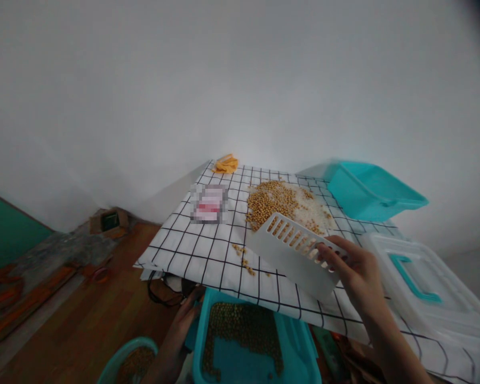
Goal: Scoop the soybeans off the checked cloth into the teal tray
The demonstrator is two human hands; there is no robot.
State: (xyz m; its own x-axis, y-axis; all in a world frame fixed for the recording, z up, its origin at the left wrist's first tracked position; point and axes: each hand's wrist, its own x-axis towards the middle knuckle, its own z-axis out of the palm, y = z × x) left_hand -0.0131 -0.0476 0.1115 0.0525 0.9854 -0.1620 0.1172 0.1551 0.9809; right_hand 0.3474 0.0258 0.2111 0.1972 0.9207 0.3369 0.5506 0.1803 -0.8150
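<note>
My right hand (354, 266) grips the right end of a white slotted plastic basket (292, 256), tilted on the checked tablecloth (208, 256). Just behind the basket lies a spread of yellow beans (272, 200) beside white grains (314, 210). Below the table's front edge, my left hand (186, 314) is closed at the left rim of a turquoise bin (240, 360). Small dark greenish beans (244, 322) cover part of that bin's bottom. A few stray yellow beans (246, 264) lie left of the basket.
A turquoise tub (368, 189) stands at the back right, with a clear lid with a turquoise handle (428, 282) nearer. A yellow cloth (226, 164) and a blurred packet (209, 204) lie left. A round basin (122, 354) and a cardboard box (110, 221) are on the floor.
</note>
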